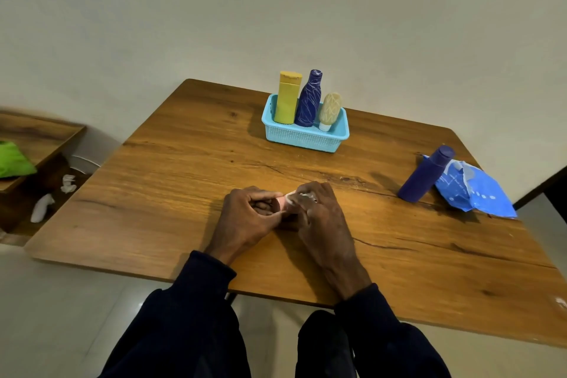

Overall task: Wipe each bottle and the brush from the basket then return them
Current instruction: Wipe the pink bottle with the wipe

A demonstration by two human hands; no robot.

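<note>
Both hands meet at the middle of the wooden table [171, 181]. My left hand [248, 218] is closed around a small pinkish item [281, 203], mostly hidden, so I cannot tell what it is. My right hand [319, 218] presses a white wipe [302, 195] against its end. At the back stands a light blue basket [303, 138] holding a yellow bottle [287, 97], a dark blue patterned bottle [310, 98] and a cream tube [329, 110] standing cap-down. A purple bottle [426, 174] stands on the table at the right, outside the basket.
A blue wipes packet [478, 190] lies behind the purple bottle near the table's right edge. On the left, below the table, are a low wooden shelf [33, 135] with a green cloth [13, 159] and crumpled white wipes [43, 207] on the floor.
</note>
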